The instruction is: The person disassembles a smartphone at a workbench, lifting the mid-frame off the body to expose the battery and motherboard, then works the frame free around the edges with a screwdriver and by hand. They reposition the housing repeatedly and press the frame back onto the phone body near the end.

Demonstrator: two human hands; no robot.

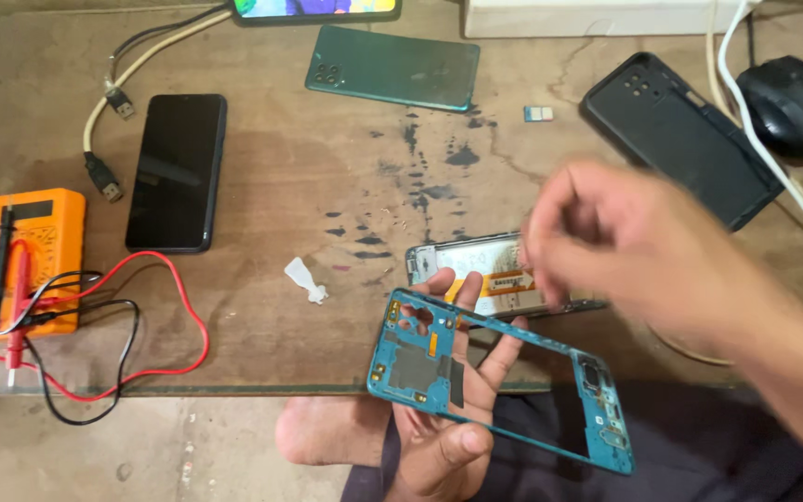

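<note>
While my left hand (439, 437) is cradling the teal phone mid-frame (504, 381) from beneath, thumb and fingers clasping its camera end just past the near edge of the wooden table (262, 232), my right hand (625, 242) is hovering blurred above the opened phone body (485, 270) on the table, fingers loosely curled, grasping nothing I can make out. An orange multimeter (34, 251) is sitting far left.

Both hands, the left hand (443, 423) and the right hand (620, 242), are bare, with no gloves, rings or watch in view. The right forearm is uncovered, no sleeve showing. Dark trousers cover the lap, and one knee shows bare.
</note>
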